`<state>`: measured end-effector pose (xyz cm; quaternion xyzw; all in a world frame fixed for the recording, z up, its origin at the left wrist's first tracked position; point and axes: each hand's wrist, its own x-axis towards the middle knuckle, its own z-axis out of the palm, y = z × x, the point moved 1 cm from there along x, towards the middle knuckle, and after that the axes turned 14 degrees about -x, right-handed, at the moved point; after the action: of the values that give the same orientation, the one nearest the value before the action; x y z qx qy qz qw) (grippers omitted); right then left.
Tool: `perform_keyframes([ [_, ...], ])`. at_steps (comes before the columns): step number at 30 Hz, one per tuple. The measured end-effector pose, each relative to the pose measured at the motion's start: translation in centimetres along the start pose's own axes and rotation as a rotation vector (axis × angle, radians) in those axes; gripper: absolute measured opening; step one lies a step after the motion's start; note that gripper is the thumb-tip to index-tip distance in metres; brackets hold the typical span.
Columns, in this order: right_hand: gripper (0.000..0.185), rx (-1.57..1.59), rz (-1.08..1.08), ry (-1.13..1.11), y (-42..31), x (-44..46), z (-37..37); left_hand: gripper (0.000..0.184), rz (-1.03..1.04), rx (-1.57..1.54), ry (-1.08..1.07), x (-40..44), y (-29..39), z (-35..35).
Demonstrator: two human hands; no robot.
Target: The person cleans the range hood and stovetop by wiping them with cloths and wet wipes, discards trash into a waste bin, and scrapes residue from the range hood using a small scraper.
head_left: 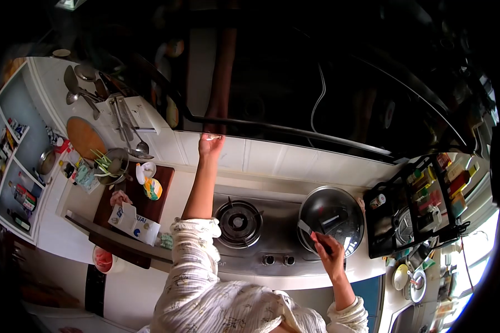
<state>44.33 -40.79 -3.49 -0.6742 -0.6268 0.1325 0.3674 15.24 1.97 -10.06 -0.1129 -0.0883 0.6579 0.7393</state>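
My left hand (211, 145) is raised at the lower edge of the black range hood (272, 83), its fingers wrapped round something small and whitish that I cannot make out. My right hand (329, 252) grips a small scraper (305, 227) with a red handle and a flat metal blade, held over the left part of the lidded pan (333, 208). Between my arms lies the steel gas stove (266, 244) with an uncovered burner (238, 222) and two knobs.
To the left, a brown board (164, 191) bears a spray bottle (151, 187) and a printed packet (133, 223). Utensils hang on the wall near a round wooden board (86, 137). A black rack (375, 222) with jars stands right of the pan.
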Motion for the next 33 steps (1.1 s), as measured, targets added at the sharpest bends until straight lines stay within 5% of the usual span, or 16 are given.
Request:
perform_keyframes([
  [3,0.021,0.084,0.092,-0.005,0.3,-1.4,1.1,0.028,-0.115,-0.091,-0.105,0.2,3.2,0.5],
  [12,0.021,0.275,0.252,-0.039,-0.6,-3.6,4.3,0.037,0.131,-0.065,-0.130,1.5,8.9,2.2],
  [15,0.022,0.255,0.237,-0.008,-0.9,-3.9,5.5,0.032,0.157,-0.104,0.068,1.6,6.1,1.1],
  [23,0.024,0.454,0.314,-0.090,-1.6,-3.9,7.8,0.033,-0.046,-0.099,-0.191,-1.2,-4.6,0.9],
  [33,0.024,0.392,0.321,0.017,-0.9,-5.7,4.4,0.021,-0.166,-0.302,0.109,0.3,-18.3,-4.8],
])
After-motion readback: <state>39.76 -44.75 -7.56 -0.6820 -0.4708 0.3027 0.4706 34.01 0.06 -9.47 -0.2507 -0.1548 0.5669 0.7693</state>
